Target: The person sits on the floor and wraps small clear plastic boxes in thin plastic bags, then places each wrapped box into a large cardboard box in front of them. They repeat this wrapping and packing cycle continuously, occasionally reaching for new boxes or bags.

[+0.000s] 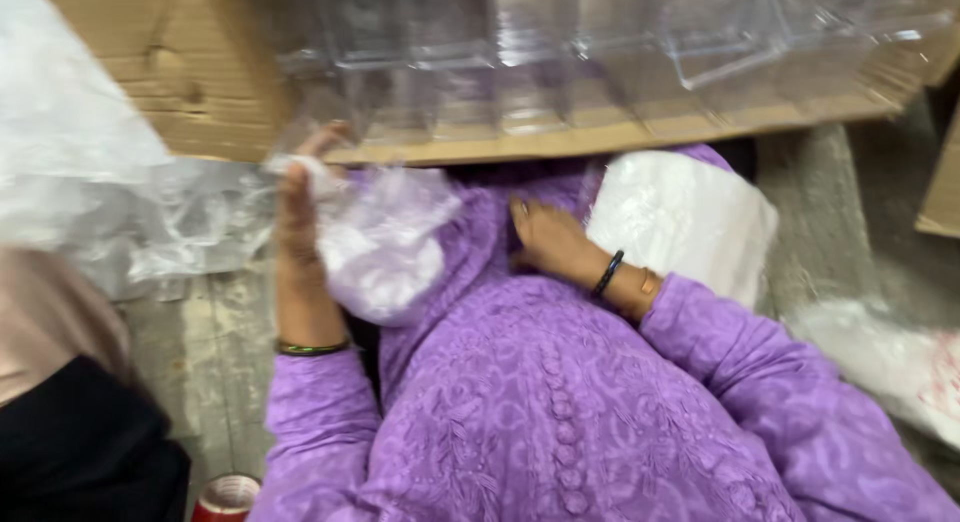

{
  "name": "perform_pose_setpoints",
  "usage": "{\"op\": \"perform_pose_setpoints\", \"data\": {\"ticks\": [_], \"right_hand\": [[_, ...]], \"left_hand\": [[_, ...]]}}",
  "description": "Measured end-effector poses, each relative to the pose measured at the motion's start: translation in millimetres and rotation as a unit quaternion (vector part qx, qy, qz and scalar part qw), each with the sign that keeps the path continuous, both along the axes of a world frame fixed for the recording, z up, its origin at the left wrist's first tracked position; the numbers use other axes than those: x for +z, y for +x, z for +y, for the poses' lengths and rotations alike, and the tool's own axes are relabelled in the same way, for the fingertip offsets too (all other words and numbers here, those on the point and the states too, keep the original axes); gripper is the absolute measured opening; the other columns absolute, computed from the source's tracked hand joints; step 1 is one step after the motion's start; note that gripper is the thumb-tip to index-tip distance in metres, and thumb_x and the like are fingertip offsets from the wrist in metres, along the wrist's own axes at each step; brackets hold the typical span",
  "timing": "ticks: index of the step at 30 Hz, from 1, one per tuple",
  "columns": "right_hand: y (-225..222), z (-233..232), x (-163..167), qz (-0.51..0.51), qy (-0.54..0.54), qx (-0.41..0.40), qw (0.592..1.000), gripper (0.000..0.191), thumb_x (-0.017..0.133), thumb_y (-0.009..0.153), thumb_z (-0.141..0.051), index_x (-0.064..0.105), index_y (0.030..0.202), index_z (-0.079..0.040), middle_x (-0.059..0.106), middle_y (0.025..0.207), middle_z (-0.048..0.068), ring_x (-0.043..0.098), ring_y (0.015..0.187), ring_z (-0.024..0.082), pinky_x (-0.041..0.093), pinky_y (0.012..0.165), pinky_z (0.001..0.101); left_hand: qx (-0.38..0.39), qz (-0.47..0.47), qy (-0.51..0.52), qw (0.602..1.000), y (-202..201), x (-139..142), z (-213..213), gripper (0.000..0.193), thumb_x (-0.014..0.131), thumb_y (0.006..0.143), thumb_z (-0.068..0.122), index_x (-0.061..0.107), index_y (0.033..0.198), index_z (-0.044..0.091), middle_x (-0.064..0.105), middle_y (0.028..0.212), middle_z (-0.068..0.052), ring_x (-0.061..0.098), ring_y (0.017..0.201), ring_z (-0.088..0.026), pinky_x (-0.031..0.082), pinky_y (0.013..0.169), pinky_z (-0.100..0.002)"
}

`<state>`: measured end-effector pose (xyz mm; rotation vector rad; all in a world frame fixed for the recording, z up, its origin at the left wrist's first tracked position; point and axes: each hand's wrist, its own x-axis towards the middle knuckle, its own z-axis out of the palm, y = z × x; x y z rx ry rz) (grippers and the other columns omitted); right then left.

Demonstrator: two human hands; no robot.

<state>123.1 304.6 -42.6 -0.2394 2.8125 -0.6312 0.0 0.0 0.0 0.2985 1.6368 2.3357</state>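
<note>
My left hand (300,217) is raised at the edge of a cardboard sheet (200,92) and grips a crumpled clear plastic bag (385,247) that hangs over my lap. My right hand (548,240) rests fingers-down on my purple clothing (560,382), beside a white roll of plastic bags (680,222); it holds nothing that I can see. Both wrists wear bangles. Several clear plastic boxes (600,52) stand in a row on the cardboard above my hands.
A heap of clear plastic film (110,197) lies at the left. Another person's beige and black clothing (60,382) fills the lower left corner. A red tape roll (225,499) sits on the concrete floor (215,352). More plastic wrap (890,362) lies at right.
</note>
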Motion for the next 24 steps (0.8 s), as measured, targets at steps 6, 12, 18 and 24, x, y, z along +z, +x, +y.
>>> {"op": "perform_pose_setpoints", "data": {"ticks": [6,12,18,24], "right_hand": [[-48,14,20,0.156,-0.086,-0.013,0.984,0.019,0.075,0.084,-0.017,0.064,0.091,-0.004,0.068,0.086,0.019,0.066,0.079,0.043,0.051,0.066,0.0517],[-85,-33,59,0.256,-0.294,-0.060,0.919,0.035,0.067,0.103,-0.022,0.059,0.131,-0.001,0.063,0.130,0.019,0.065,0.118,0.033,0.054,0.098,0.0435],[-108,-70,54,0.159,-0.350,0.103,0.917,0.088,0.086,0.081,-0.036,0.038,0.145,0.001,0.020,0.167,0.029,0.035,0.152,0.040,0.030,0.123,0.0468],[-118,-63,50,0.120,-0.458,-0.024,0.881,0.074,0.092,0.077,-0.020,0.046,0.134,-0.005,0.048,0.154,0.017,0.049,0.146,0.027,0.038,0.125,0.0403]], "left_hand": [[-0.064,-0.085,0.079,0.991,-19,12,-4,0.089,0.077,0.080,0.064,0.051,0.141,0.003,0.066,0.111,-0.005,0.066,0.098,-0.011,0.055,0.088,-0.030],[-0.141,-0.124,0.051,0.981,-39,-51,15,0.095,0.076,0.086,0.065,0.056,0.150,-0.001,0.063,0.095,0.003,0.058,0.081,-0.003,0.047,0.070,-0.017],[-0.171,-0.101,0.112,0.974,-65,-72,4,0.101,0.080,0.079,0.064,0.053,0.149,-0.004,0.057,0.081,0.005,0.047,0.066,-0.001,0.035,0.058,-0.017],[-0.166,-0.030,0.027,0.985,-55,-51,21,0.105,0.087,0.078,0.054,0.049,0.154,-0.005,0.050,0.086,0.005,0.046,0.075,-0.003,0.038,0.068,-0.018]]}}
